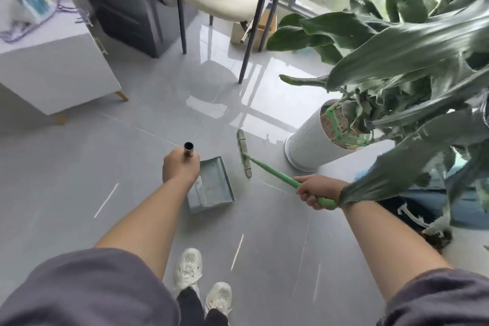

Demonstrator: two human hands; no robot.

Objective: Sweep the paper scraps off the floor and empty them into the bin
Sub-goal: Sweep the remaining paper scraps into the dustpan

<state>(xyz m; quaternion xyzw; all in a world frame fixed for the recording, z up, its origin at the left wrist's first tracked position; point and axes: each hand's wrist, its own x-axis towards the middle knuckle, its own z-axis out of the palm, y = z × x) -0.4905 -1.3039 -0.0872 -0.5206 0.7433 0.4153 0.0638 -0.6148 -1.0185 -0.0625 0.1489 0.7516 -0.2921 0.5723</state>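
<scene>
My left hand (180, 167) grips the metal handle (188, 149) of a grey-green dustpan (213, 185), which stands on the grey floor in front of my feet. My right hand (316, 189) holds the green handle (272, 171) of a broom whose flat head (244, 152) lies on the floor just right of the dustpan's open side. No paper scraps show on the floor or in the pan. No bin is in view.
A large potted plant in a white pot (309, 143) stands right of the broom, its leaves over my right wrist. A white chair (225, 0) with a red mop head stands ahead, a white cabinet (53, 69) at left, a dark appliance (127, 0) behind.
</scene>
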